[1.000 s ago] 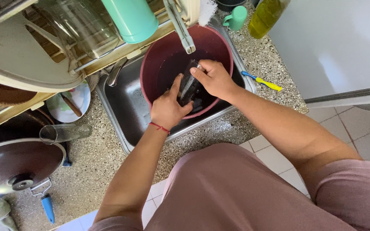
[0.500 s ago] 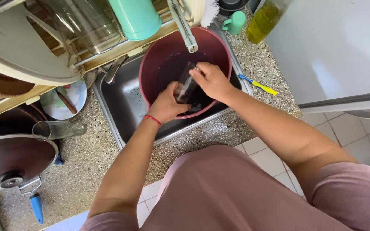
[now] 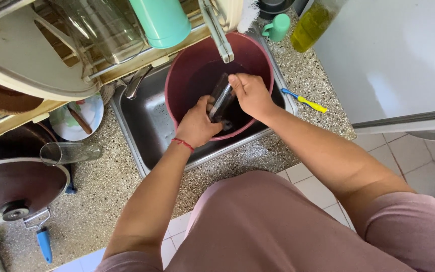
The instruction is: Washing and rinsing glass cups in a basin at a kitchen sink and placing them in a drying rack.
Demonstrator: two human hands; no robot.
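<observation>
This is a home kitchen. A stainless steel sink (image 3: 147, 126) is set into a speckled granite counter (image 3: 101, 191), with a metal tap (image 3: 216, 30) reaching over a round maroon plastic basin (image 3: 197, 65) that sits in the sink. Above the counter's far edge a dish rack (image 3: 101, 45) holds clear glassware. A steel pan lid (image 3: 16, 189) lies at the counter's left end, and a bottle of yellow liquid (image 3: 313, 22) stands near the far right corner. White floor tiles (image 3: 419, 156) border the counter's near edge.
</observation>
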